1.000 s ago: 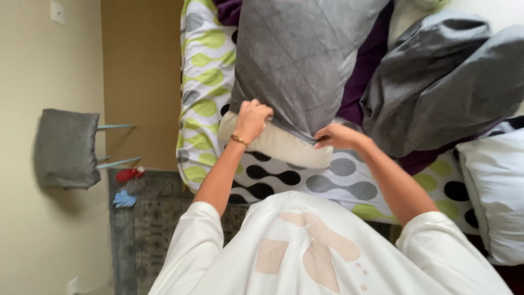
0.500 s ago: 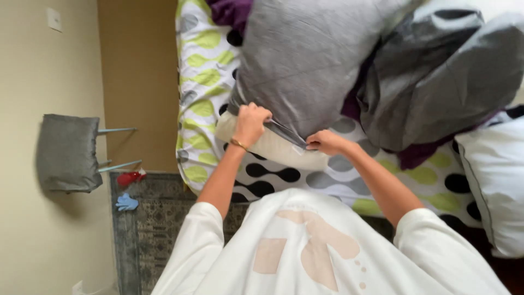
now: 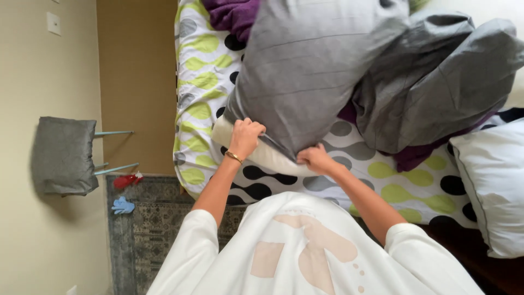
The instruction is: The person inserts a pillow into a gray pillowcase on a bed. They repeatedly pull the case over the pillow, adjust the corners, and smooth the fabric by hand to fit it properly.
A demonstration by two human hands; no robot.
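Both hands, left and right, pinch the grey case edge over the pillow on the bed just ahead. Casing looks nearly done; the bare end below the hands wants covering next, I judge

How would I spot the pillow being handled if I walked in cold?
Start at the bed with the spotted sheet. Near its edge, both hands grip a grey pillowcase pulled over a cream pillow. Only this pillow pokes out of a grey cover; the white pillow lies apart, untouched.
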